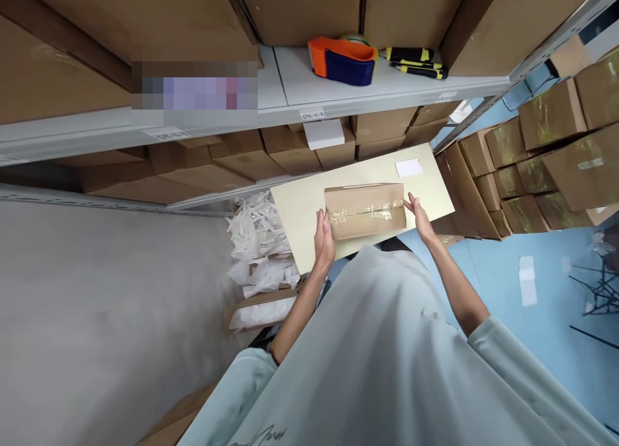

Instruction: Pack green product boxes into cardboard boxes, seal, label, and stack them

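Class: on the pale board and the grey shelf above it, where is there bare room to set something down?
Board: bare left of the taped box, and between it and the white label. Shelf: bare left of the tape dispenser; crowded rightward by the cutters and cartons.

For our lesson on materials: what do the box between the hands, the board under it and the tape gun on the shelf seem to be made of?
Box: brown cardboard, matt, with glossy clear tape glinting along its seam.
Board: pale cream, flat and smooth; probably laminated wood or stiff card, hard to tell.
Tape gun: orange and dark blue moulded plastic, by its even colour and slight sheen.
Shelf: likely grey painted metal.
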Demonstrator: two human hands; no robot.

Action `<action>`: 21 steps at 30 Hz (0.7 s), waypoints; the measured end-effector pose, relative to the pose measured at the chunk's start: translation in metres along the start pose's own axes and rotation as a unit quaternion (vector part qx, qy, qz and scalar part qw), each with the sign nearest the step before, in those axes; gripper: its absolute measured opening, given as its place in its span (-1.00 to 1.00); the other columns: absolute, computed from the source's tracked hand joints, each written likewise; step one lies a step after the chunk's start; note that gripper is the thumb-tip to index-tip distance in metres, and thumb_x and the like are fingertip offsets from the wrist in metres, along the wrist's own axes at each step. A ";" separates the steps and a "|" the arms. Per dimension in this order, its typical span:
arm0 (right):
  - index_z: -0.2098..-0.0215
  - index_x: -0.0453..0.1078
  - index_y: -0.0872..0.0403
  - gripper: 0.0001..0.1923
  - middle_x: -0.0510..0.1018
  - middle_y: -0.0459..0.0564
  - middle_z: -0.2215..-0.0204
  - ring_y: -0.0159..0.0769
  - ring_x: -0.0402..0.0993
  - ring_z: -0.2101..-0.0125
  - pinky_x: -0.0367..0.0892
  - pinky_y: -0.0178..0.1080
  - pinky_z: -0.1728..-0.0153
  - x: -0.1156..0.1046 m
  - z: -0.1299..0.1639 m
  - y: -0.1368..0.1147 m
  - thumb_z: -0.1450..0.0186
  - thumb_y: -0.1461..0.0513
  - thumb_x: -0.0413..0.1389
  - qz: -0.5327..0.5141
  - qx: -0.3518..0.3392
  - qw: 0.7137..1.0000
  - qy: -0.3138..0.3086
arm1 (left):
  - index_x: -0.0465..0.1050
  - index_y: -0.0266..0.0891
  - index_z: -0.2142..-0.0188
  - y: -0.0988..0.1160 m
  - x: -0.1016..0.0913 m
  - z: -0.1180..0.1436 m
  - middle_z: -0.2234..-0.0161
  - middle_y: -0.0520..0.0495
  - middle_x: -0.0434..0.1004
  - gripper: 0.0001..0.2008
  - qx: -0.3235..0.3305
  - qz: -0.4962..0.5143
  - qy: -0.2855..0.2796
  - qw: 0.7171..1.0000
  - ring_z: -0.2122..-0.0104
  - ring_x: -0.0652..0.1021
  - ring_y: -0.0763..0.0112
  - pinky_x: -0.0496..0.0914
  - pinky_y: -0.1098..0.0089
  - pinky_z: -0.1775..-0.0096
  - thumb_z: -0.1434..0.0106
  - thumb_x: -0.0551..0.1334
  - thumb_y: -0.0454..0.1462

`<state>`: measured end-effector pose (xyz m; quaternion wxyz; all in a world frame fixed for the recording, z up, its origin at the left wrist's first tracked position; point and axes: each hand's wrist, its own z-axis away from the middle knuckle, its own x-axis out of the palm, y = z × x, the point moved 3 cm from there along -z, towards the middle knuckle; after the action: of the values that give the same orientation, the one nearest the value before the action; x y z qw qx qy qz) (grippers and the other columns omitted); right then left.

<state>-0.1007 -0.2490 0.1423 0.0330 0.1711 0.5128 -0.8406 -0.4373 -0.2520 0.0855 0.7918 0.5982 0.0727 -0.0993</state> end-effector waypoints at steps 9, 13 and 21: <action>-0.70 0.09 -0.11 0.11 0.39 -0.01 -0.55 -0.02 0.01 -0.67 -0.19 0.23 -0.68 -0.087 0.029 0.026 -0.48 -0.53 -0.27 -0.033 0.023 0.999 -0.017 | 0.16 -0.09 -0.66 0.043 0.078 0.030 -0.66 -0.10 0.12 -0.09 -0.026 0.036 0.004 0.999 -0.66 0.10 0.17 0.01 0.12 -0.65 -0.61 -0.26 0.32; -0.71 0.10 -0.09 0.09 0.27 -0.03 -0.62 -0.06 -0.04 -0.68 -0.19 0.14 -0.70 -0.129 0.014 0.035 -0.50 -0.51 -0.28 -0.011 -0.010 0.999 -0.044 | 0.15 -0.14 -0.66 0.037 0.134 0.049 -0.65 -0.15 0.13 -0.02 -0.062 0.022 0.053 0.996 -0.65 0.12 0.16 0.03 0.17 -0.64 -0.57 -0.22 0.38; -0.72 0.08 -0.11 0.07 0.21 -0.08 -0.65 -0.06 -0.02 -0.68 -0.13 0.11 -0.71 -0.223 -0.016 0.059 -0.51 -0.50 -0.30 0.041 -0.099 0.983 -0.149 | 0.18 -0.11 -0.64 0.049 0.248 0.113 -0.59 -0.15 0.29 -0.09 -0.076 -0.020 0.128 0.989 -0.60 0.28 0.20 0.18 0.12 -0.60 -0.61 -0.24 0.33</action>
<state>0.1260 -0.2898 0.1569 0.1603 0.0611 0.5758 -0.7994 -0.1849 -0.3656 0.1042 0.8171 0.5425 0.1923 -0.0320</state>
